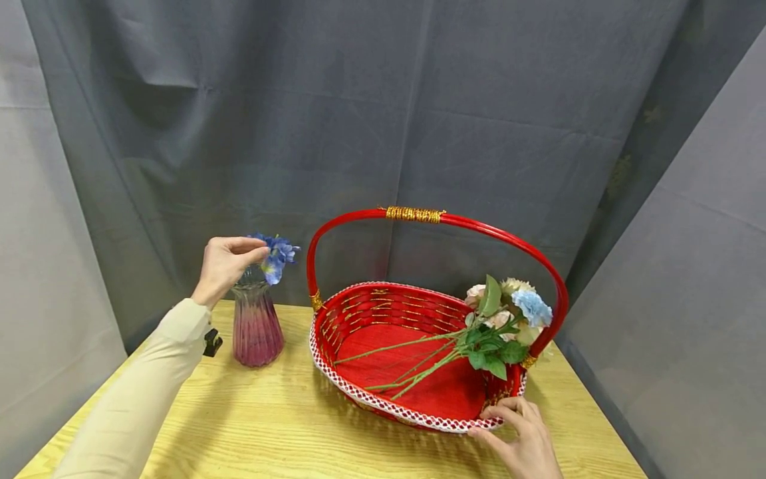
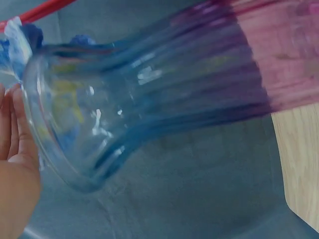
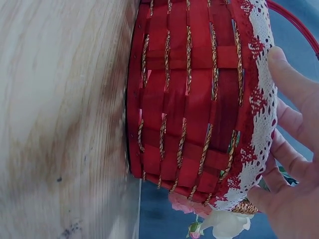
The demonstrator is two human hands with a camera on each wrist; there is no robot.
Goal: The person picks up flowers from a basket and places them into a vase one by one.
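My left hand (image 1: 230, 263) pinches a blue artificial flower (image 1: 276, 258) between thumb and fingertips, right at the mouth of a glass vase (image 1: 257, 326). This vase is clear blue at the top and pink below; in the left wrist view its flared glass neck (image 2: 99, 119) fills much of the picture. At the near right corner of a red woven basket (image 1: 413, 372), my right hand (image 1: 523, 432) grips the white lace rim (image 3: 261, 99), thumb outside and fingers over the edge. Inside the basket lies a bunch of artificial flowers (image 1: 509, 319), their green stems pointing left.
The basket's tall red handle (image 1: 503, 231) arches over it, wrapped in gold at the top. A small black object (image 1: 212, 342) shows beside the vase, under the left wrist. Everything stands on a wooden table (image 1: 263, 426), with a grey curtain (image 1: 335, 133) behind.
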